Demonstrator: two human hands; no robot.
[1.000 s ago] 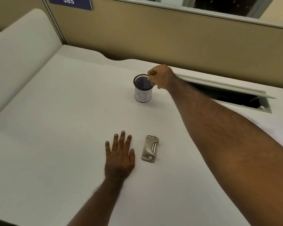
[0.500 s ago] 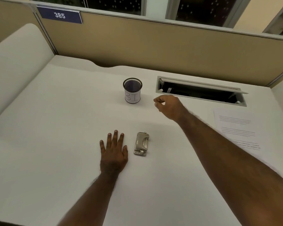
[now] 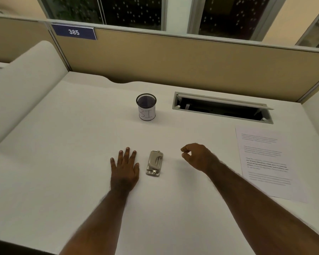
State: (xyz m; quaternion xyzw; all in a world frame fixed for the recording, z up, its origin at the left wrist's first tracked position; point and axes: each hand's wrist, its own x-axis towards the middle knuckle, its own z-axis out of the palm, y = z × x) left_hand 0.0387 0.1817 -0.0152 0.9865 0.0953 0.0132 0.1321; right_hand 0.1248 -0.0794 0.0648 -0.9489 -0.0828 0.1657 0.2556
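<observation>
A small grey metal hole punch [image 3: 154,163] lies on the white desk [image 3: 63,144], between my two hands. My left hand [image 3: 125,166] rests flat on the desk just left of it, fingers straight. My right hand [image 3: 196,156] hovers to the right of the punch, fingers loosely curled with thumb near the index fingertip, and nothing shows in it. A black mesh cup [image 3: 146,107] with a white paper label stands upright farther back, apart from both hands.
An open cable tray slot [image 3: 223,107] is set into the desk at the back right. A printed sheet of paper [image 3: 265,162] lies at the right. A tan partition [image 3: 191,65] with a blue "385" sign [image 3: 74,31] closes off the back.
My right hand has pulled back from the mesh cup's rim toward me and now hangs right of the hole punch. My left hand has stayed flat. The camera has tilted up.
</observation>
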